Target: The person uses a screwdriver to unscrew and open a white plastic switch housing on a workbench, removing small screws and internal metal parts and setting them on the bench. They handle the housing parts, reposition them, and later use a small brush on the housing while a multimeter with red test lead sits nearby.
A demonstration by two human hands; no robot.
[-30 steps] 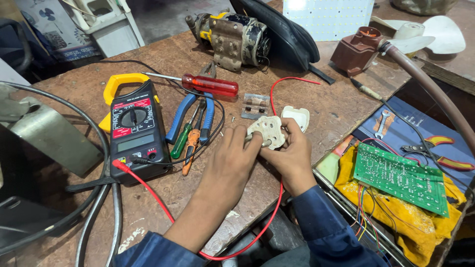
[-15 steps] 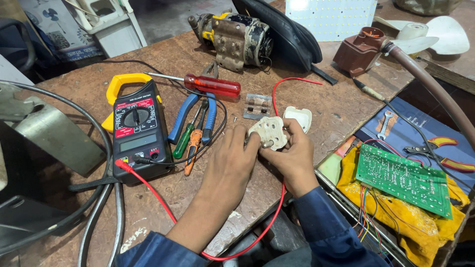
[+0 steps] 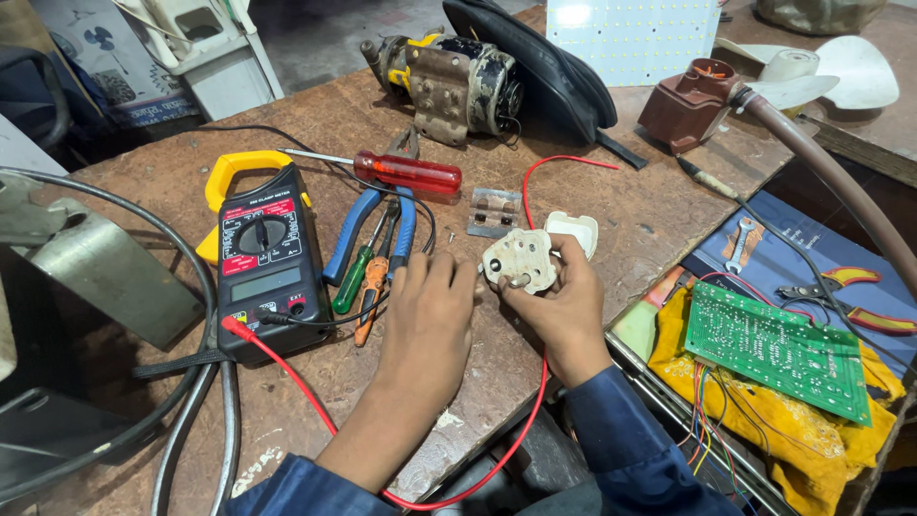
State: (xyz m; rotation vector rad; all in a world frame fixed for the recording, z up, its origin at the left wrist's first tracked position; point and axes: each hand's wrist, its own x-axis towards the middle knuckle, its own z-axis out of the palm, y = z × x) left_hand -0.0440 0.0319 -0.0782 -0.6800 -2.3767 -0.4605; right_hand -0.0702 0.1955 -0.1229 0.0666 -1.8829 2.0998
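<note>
My right hand (image 3: 564, 311) grips a dirty white plug base (image 3: 521, 260) with metal pins, holding it just above the brown workbench (image 3: 621, 215). The plug's white cover (image 3: 576, 229) lies right behind it. My left hand (image 3: 430, 315) rests on the bench beside the plug, its fingertips at the plug's left edge; whether it pinches anything is hidden. A red wire (image 3: 535, 401) runs under my right wrist and loops off the bench's front edge.
A black and yellow clamp meter (image 3: 260, 258) with a red lead sits left of my hands. Blue-handled pliers (image 3: 377, 229), small screwdrivers (image 3: 363, 277), a red-handled screwdriver (image 3: 406, 174) and a metal hinge (image 3: 495, 212) lie behind. A motor (image 3: 449, 86) stands farther back. A green circuit board (image 3: 778, 349) rests on yellow cloth at right.
Both hands stay on the plug base with almost no movement. The view has shifted slightly.
</note>
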